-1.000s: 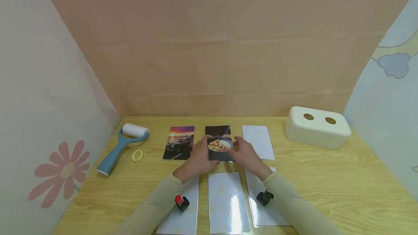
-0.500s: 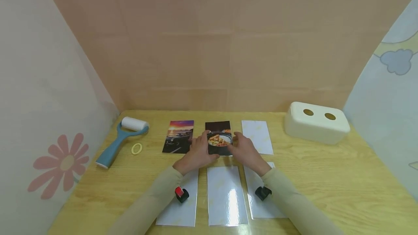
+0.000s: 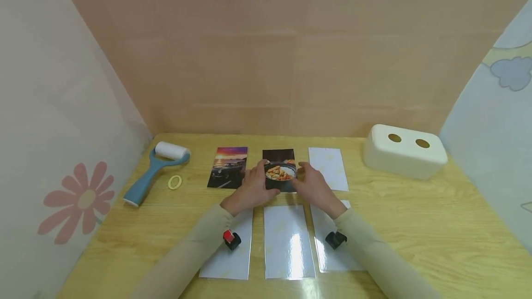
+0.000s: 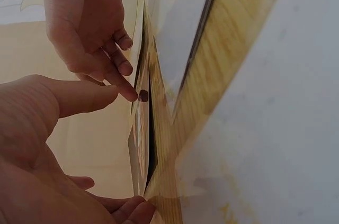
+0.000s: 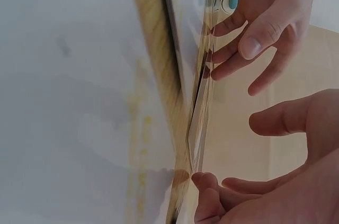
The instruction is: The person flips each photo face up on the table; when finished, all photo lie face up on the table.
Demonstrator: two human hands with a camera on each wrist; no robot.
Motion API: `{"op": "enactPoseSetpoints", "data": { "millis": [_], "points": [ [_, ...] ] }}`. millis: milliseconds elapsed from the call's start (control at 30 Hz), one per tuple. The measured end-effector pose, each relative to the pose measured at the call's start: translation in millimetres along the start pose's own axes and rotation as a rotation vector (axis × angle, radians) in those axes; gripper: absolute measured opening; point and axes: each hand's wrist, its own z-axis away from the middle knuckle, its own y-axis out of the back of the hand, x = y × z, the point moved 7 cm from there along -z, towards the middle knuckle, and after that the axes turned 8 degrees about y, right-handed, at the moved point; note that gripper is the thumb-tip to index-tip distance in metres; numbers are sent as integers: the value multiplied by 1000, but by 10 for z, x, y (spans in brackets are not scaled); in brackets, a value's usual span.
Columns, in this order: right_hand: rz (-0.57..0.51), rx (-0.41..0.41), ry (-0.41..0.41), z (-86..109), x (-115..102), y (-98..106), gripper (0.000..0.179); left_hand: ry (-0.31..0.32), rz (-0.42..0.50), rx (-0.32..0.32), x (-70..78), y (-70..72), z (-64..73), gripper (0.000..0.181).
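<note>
Two bare hands frame a food card (image 3: 279, 172) in the middle of the far row on a wooden tabletop (image 3: 415, 225). The left hand (image 3: 251, 189) is at the card's left edge, the right hand (image 3: 312, 188) at its right, the fingers of each apart and loosely bent, with their tips at the edges. Both thumbs stand away from the card in the wrist views, so neither hand appears to pinch it; how firmly the fingertips press cannot be told. The card is picture up, though whether it sits wholly flat is hard to judge.

To its left lies a car card (image 3: 227, 169), also picture up; to its right, a white card (image 3: 331, 170). Nearer the person, a left blank card (image 3: 237, 255) and a right blank card (image 3: 335, 260), each partly hidden by a forearm, flank a middle blank card (image 3: 284, 243). A roller (image 3: 154, 166) and a ring (image 3: 169, 182) lie at left, a box (image 3: 403, 159) at right.

The step in hand looks like straightening the food card in its place. If so, the next move calls for lining up its edges, then parting the fingers outward without dragging it.
</note>
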Motion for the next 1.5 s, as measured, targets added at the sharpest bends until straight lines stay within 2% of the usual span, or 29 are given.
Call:
{"op": "enactPoseSetpoints", "data": {
  "millis": [167,300,400,633,733,833,1000,1200,1500],
  "points": [
    [-28,23,-2,-10,17,87,63,-9,3,16,61,41,10,95],
    [-56,41,5,22,25,169,61,-49,3,40,140,69,44,93],
    [-41,59,23,69,39,237,58,-80,22,32,218,60,82,89],
    [10,124,76,219,109,441,49,-158,83,-28,416,-84,120,83],
    [33,135,79,292,142,536,47,-213,61,-48,522,-164,128,80],
    [56,132,80,338,194,617,46,-240,25,-61,613,-231,137,77],
    [82,120,69,385,321,733,47,-238,-28,-77,734,-317,130,73],
    [104,110,55,438,463,823,48,-210,-45,-114,796,-426,114,71],
    [125,77,43,491,634,884,52,-230,-124,-80,826,-548,59,71]
  ]
}}
